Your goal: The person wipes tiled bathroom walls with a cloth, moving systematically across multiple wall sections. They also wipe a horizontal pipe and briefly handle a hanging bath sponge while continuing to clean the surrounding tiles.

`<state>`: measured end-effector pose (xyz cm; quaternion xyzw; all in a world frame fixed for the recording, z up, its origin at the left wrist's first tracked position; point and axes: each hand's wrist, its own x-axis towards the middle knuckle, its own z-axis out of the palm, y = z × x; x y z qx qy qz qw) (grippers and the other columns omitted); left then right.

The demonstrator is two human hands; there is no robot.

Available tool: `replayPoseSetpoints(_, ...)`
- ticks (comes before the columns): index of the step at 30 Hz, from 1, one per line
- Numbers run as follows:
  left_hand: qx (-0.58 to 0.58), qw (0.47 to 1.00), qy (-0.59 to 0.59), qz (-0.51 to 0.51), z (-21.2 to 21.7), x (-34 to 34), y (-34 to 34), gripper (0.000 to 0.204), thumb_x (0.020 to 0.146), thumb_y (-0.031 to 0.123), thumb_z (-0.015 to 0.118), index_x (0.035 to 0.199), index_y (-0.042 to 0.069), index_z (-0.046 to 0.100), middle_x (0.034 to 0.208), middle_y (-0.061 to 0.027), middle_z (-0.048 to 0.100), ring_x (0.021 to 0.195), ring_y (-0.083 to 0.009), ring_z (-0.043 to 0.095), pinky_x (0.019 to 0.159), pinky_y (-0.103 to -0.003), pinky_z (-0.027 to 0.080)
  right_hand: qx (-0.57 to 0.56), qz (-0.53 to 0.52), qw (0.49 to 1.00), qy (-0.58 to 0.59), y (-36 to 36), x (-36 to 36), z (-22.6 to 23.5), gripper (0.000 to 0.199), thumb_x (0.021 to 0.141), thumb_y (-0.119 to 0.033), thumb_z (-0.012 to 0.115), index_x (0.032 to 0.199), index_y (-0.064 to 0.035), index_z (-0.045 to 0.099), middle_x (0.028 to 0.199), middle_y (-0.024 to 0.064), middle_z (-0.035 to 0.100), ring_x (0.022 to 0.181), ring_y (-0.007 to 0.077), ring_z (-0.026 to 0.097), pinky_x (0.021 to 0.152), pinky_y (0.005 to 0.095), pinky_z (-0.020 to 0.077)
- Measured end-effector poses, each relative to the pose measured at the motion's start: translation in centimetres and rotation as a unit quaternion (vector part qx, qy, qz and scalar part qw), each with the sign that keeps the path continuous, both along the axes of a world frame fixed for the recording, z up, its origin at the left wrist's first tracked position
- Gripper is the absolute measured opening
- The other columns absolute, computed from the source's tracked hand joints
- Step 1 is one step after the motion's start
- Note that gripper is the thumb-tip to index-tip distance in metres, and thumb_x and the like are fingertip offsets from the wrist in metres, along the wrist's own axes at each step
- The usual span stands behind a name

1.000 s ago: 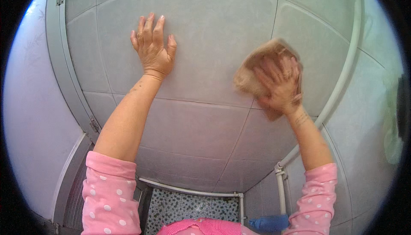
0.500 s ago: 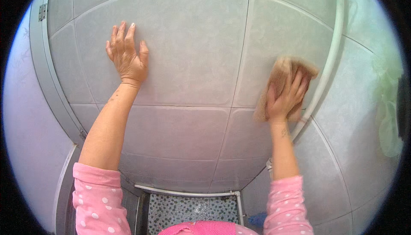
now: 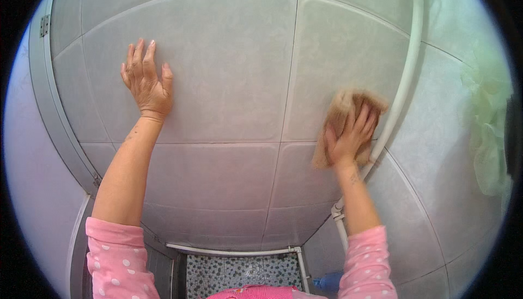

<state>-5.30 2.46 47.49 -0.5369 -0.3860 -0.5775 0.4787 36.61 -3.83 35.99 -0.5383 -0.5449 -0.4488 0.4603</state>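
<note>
Grey tiles cover the wall (image 3: 212,70) in front of me. Against its left part rests my left hand (image 3: 146,83), fingers stretched and a little apart, holding nothing. Over on the right, my right hand (image 3: 353,138) presses a brown cloth (image 3: 339,106) to the tiles. The fingers lie over the bunched cloth, which sticks out above and to the left of the hand. Just right of the cloth runs a white pipe (image 3: 404,89). My palm's underside is hidden.
A hinged frame (image 3: 52,75) borders the wall at left. Pale green netting (image 3: 487,130) hangs at far right. Below are a pebble-patterned floor (image 3: 207,272), a horizontal white pipe (image 3: 229,252), a pipe joint (image 3: 338,210) and a blue object (image 3: 328,281), partly hidden by my right sleeve.
My right hand and the cloth have slid a little down the tiles. My left hand keeps its place on the wall. The whole view has shifted slightly.
</note>
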Motion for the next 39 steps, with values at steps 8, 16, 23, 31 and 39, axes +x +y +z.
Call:
replayPoseSetpoints(8, 0.006, 1.0, -0.002, -0.008, 0.2, -0.2, 0.0, 0.05, 0.088, 0.031, 0.049, 0.136, 0.019, 0.044, 0.146, -0.0048, 0.036, 0.14, -0.0263, 0.025, 0.113, -0.054, 0.012, 0.171, 0.003, 0.985, 0.017, 2.7, 3.1, 13.2, 0.067, 0.088, -0.055, 0.049, 0.142, -0.0167, 0.04, 0.15, 0.0125, 0.028, 0.136, 0.0414, 0.023, 0.108, 0.0597, 0.0159)
replayPoseSetpoints(16, -0.001, 1.0, -0.001, -0.014, -0.4, -1.0, 0.1, 0.05, 0.089, 0.034, 0.047, 0.136, 0.018, 0.043, 0.145, -0.0064, 0.036, 0.14, -0.0291, 0.024, 0.112, -0.056, 0.012, 0.012, 0.069, 0.988, -0.136, 0.8, -5.6, -1.8, 0.068, 0.081, -0.06, 0.053, 0.141, -0.0286, 0.043, 0.152, 0.0076, 0.025, 0.139, 0.0396, 0.015, 0.107, 0.0636, 0.0139)
replayPoseSetpoints(23, 0.007, 1.0, 0.005, -0.014, 0.7, 0.3, 0.4, 0.05, 0.088, 0.033, 0.049, 0.136, 0.018, 0.044, 0.144, -0.0063, 0.037, 0.139, -0.029, 0.024, 0.112, -0.057, 0.012, -0.171, 0.118, 0.904, -0.374, -0.1, -4.8, -10.7, 0.073, 0.066, -0.06, 0.067, 0.134, -0.0421, 0.049, 0.145, -0.0029, 0.037, 0.134, 0.0306, 0.024, 0.105, 0.0599, 0.0196)
replayPoseSetpoints(31, -0.002, 1.0, 0.008, -0.008, 0.6, 0.5, 0.4, 0.05, 0.088, 0.033, 0.049, 0.136, 0.019, 0.043, 0.144, -0.006, 0.035, 0.14, -0.0289, 0.022, 0.112, -0.057, 0.011, 0.045, 0.101, 0.978, -0.174, 2.0, -9.5, 9.9, 0.067, 0.073, -0.055, 0.065, 0.133, -0.028, 0.053, 0.149, 0.003, 0.034, 0.136, 0.036, 0.022, 0.107, 0.0601, 0.0161)
replayPoseSetpoints(39, 0.001, 1.0, 0.004, -0.019, 1.1, 0.6, 0.0, 0.049, 0.088, 0.032, 0.05, 0.134, 0.018, 0.045, 0.144, -0.0073, 0.036, 0.139, -0.0308, 0.024, 0.112, -0.057, 0.011, 0.008, 0.113, 0.983, -0.142, 2.0, -16.3, 9.9, 0.067, 0.078, -0.05, 0.062, 0.139, -0.027, 0.045, 0.151, 0.0049, 0.029, 0.139, 0.0381, 0.016, 0.109, 0.0616, 0.0117)
